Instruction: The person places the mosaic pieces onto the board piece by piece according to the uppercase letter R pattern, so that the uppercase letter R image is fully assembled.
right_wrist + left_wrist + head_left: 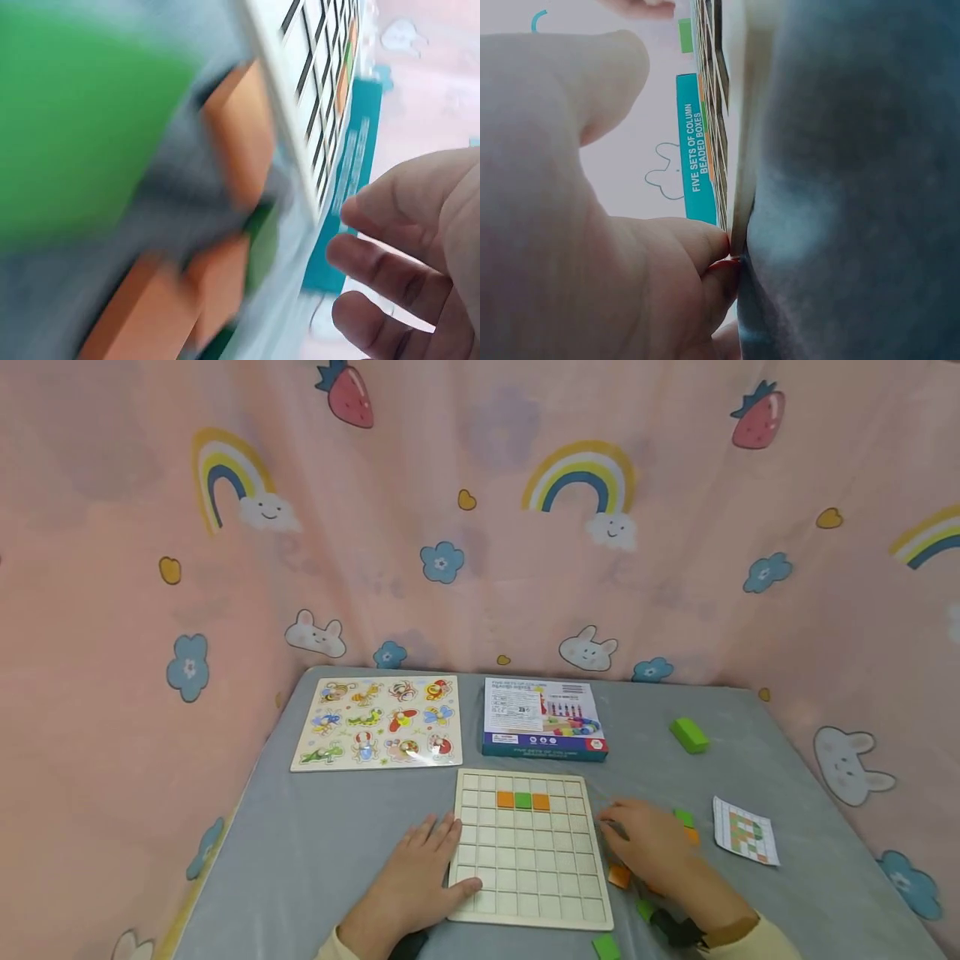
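A pale wooden grid board [525,889] lies on the table, with two orange tiles [541,802] and a green tile [522,801] between them in an upper row. My left hand [411,872] rests at the board's left edge, fingers extended and thumb lying over the lower left squares. Just past the right edge, my right hand [648,842] hovers near loose blocks, its fingers loosely bent with nothing between them. An orange block [241,131] beside the board and a large blurred green block [82,127] show in the right wrist view. Part of the loose group is hidden under my right hand.
Right of the blocks lies a card with a coloured grid pattern [746,832]. A green block [689,736] sits farther back. Behind the board are an insect picture puzzle [382,743] and a flat box [543,750]. Another green block [606,947] lies at the front.
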### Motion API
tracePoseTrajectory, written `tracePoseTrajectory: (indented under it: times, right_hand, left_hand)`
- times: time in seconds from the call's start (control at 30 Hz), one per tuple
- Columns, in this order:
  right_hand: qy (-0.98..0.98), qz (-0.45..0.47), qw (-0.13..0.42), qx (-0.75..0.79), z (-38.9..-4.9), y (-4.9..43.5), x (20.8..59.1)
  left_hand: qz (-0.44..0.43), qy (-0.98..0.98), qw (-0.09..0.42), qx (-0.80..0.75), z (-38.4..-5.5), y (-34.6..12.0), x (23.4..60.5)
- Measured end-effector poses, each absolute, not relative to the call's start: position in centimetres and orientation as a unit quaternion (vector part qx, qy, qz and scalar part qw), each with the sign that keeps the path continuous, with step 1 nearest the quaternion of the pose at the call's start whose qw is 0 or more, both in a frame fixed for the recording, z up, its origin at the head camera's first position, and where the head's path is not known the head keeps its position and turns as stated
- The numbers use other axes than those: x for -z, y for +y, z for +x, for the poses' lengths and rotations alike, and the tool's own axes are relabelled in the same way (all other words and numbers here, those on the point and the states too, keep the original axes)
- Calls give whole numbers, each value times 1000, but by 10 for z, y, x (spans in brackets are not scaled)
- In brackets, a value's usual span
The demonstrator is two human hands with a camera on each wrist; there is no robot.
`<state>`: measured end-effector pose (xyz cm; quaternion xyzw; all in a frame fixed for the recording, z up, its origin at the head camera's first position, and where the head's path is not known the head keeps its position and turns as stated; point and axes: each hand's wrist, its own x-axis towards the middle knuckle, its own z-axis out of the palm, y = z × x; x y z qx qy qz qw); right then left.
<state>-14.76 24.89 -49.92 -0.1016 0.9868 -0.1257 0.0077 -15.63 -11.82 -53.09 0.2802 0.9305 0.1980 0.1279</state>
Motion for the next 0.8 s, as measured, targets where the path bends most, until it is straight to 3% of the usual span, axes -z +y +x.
tracePoseTrajectory:
  times: [0.33,0.6,0.8]
  right_hand:
    - [996,-30,-9,81,-132,309,497]
    - [990,73,72,93,-144,345,493]
    - [982,51,117,138,-137,337,495]
  left_hand:
    - [276,935,131,-179,-154,-119,525]
    - [278,933,128,-187,-154,-119,523]
    - [277,933,133,-190,-156,-119,525]
